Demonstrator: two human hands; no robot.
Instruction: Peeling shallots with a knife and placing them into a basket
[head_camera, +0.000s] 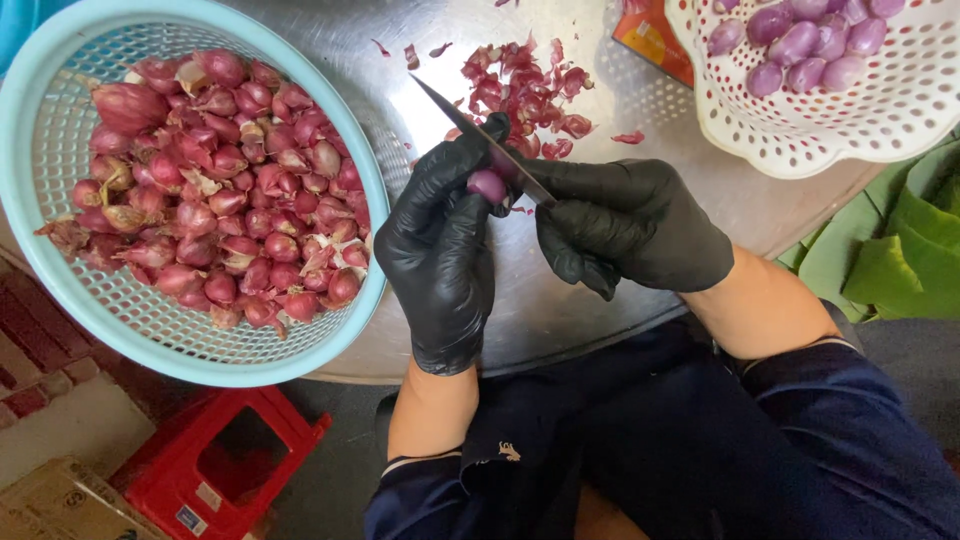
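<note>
Both my hands wear black gloves over a round metal tray (560, 310). My left hand (440, 250) pinches a small purple shallot (488, 185) between thumb and fingers. My right hand (625, 225) grips a knife (470, 125), its thin blade pointing up and left across the shallot. A heap of red shallot skins (525, 90) lies on the tray just beyond my hands.
A light blue basket (60, 290) full of unpeeled red shallots sits at the left. A white perforated basket (850, 120) with peeled purple shallots is at the top right. Green leaves (880, 260) lie at the right, a red plastic stool (230, 470) below left.
</note>
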